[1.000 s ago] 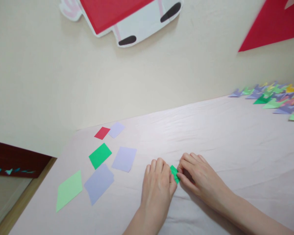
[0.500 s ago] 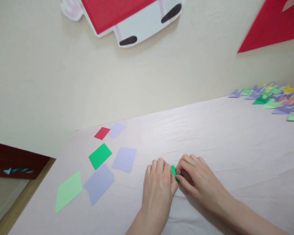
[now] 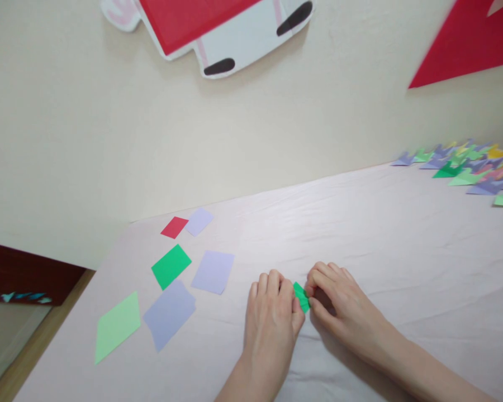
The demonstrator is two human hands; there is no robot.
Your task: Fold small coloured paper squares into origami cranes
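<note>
Between my two hands is a small green folded paper (image 3: 301, 297), with creases showing on its face. My left hand (image 3: 272, 312) is closed on its left side, thumb and curled fingers against the paper. The thumb and fingertips of my right hand (image 3: 339, 298) pinch its right edge. Both hands rest low over the pale cloth, and their fingers hide much of the paper's outline.
Several flat paper squares lie on the left, among them a green sheet (image 3: 171, 267), a light green sheet (image 3: 118, 326) and a red sheet (image 3: 174, 227). Many folded paper pieces (image 3: 469, 170) stand at the right back. A wall (image 3: 235, 139) rises behind the cloth-covered surface (image 3: 243, 357).
My right hand has shifted slightly to the right, and more of the green paper shows between the hands. My left hand has stayed nearly in place.
</note>
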